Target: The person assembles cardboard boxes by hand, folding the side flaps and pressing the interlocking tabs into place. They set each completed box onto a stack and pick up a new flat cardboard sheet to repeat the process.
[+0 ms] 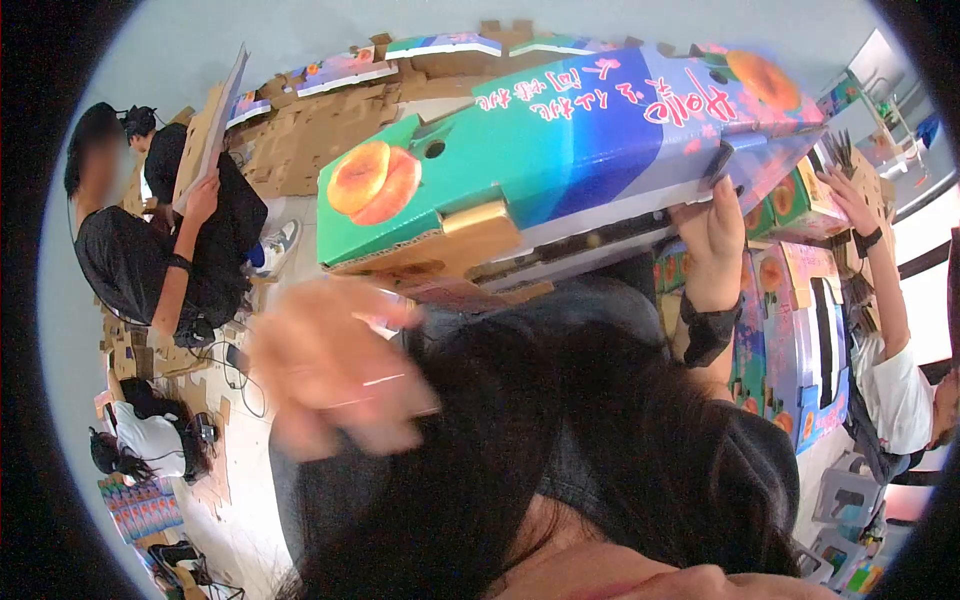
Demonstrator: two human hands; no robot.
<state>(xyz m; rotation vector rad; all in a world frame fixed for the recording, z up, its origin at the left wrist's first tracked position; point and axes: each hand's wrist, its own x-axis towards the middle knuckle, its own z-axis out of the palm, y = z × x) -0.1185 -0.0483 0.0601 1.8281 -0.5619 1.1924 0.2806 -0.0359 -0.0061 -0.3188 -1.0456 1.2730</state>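
Note:
A printed cardboard box [590, 140], green, blue and purple with peach pictures and upside-down lettering, is held tilted in front of my chest. Its near side gapes, showing brown flaps and a dark slot. My right hand [712, 240], with a black band at the wrist, grips the box's near lower edge toward the right end. Below the box's left end, my left hand [335, 370] is apart from it and smeared by motion. A thin bright streak crosses its fingers; what it is I cannot make out.
Flattened brown cardboard [270, 150] and printed box panels [345, 72] cover the floor ahead. More printed boxes [800, 340] stand at right, near a person's arm [885, 280]. At left a seated person [130, 260] holds a cardboard sheet [212, 130]. Grey stools [845, 495] stand lower right.

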